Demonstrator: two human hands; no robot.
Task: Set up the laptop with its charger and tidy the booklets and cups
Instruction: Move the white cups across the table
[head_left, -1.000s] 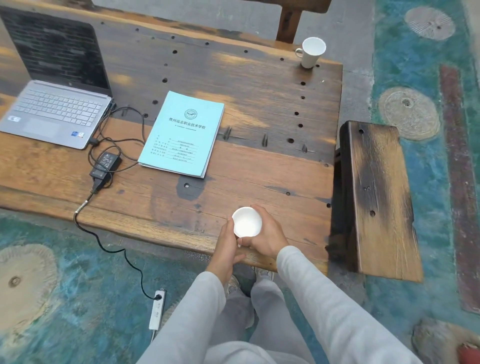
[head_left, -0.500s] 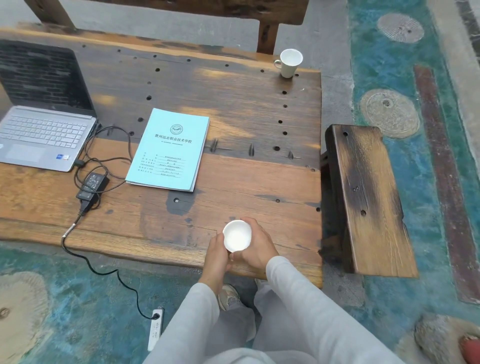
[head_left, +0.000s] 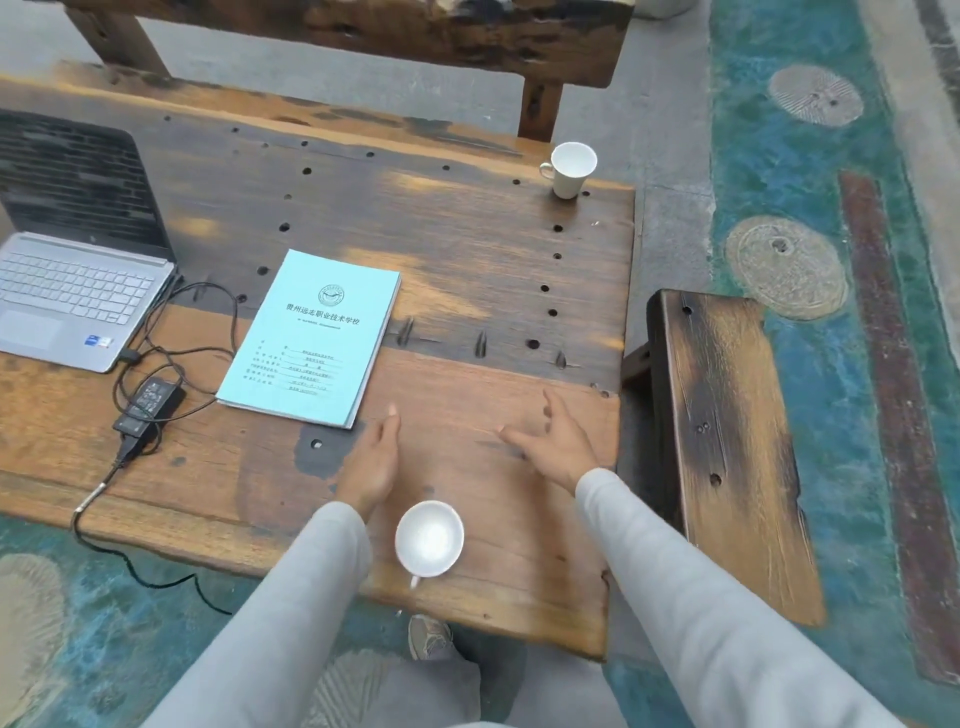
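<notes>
Released: white cup (head_left: 429, 538) upright, empty, near table edge | left hand (head_left: 373, 460), right hand (head_left: 551, 446) spread, empty

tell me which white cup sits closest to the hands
The white ceramic cup at the table's near edge, between the forearms; the other white cup stands at the far corner.

Booklet (head_left: 311, 338) cover, heading: 贵州远志职业技术学校, printed under a round emblem.
Booklet cover, lower lines: small form text, too fine to read.
Laptop (head_left: 67, 296) palm rest: blue sticker, lettering unreadable.
Charger brick (head_left: 150, 405): label print, illegible.
</notes>
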